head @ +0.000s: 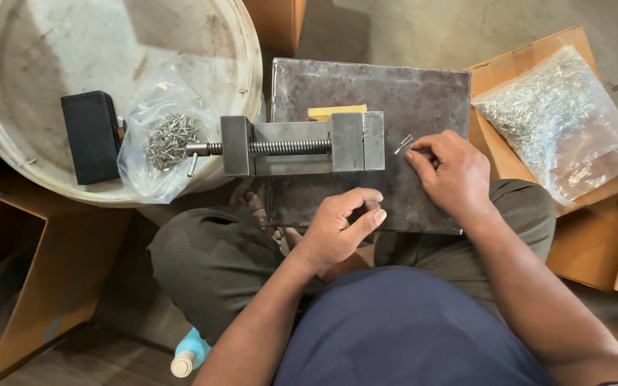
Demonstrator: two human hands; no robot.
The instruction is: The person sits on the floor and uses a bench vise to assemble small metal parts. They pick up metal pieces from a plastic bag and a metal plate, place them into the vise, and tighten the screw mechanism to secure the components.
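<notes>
A small metal clip (403, 144) is pinched in the fingertips of the right hand (450, 174) just right of the small steel vise (302, 145) on the dark metal plate (423, 93), while the left hand (341, 227), fingers loosely curled and holding nothing, rests at the plate's near edge.

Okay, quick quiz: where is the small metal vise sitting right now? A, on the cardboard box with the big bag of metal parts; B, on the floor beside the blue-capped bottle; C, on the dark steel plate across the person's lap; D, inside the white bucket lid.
C: the vise rests on the dark steel plate, its screw handle sticking out left toward the white lid, while the right hand pinches a small metal piece just beside its jaw end.
</notes>
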